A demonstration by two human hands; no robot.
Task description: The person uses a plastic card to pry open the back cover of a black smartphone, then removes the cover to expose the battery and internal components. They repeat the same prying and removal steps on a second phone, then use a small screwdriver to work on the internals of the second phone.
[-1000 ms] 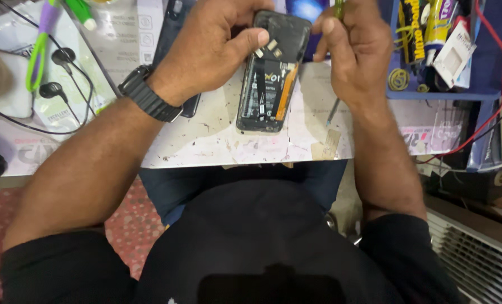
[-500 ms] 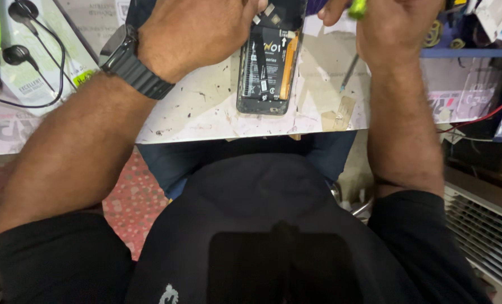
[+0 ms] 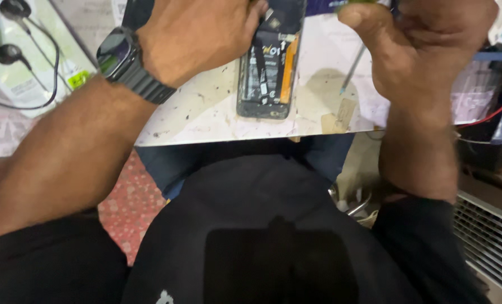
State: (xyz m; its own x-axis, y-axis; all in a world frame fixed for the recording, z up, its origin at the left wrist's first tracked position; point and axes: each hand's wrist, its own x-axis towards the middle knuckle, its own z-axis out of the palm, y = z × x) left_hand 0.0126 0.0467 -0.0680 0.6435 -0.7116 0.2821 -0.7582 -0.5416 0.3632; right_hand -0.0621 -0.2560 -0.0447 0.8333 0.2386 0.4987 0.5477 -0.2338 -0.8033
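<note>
While both forearms reach over the worktop edge, the scene reads as follows.
Left hand point(image 3: 197, 31): fingers curled down, pressing on the upper end of the opened smartphone point(image 3: 268, 67); a black wristwatch point(image 3: 128, 63) sits on the wrist.
Right hand point(image 3: 425, 48): closed in a fist around a screwdriver point(image 3: 352, 70) (handle hidden, thin shaft showing).
Smartphone: back cover off, lying flat near the front edge of the white worktop point(image 3: 206, 115).
Surroundings: black earphones point(image 3: 14, 34) far left, well apart.

Top edge cuts off the opened phone point(image 3: 268, 67); left hand point(image 3: 194, 36) hides its corner, right hand point(image 3: 425, 50) blurs, grip unclear.
</note>
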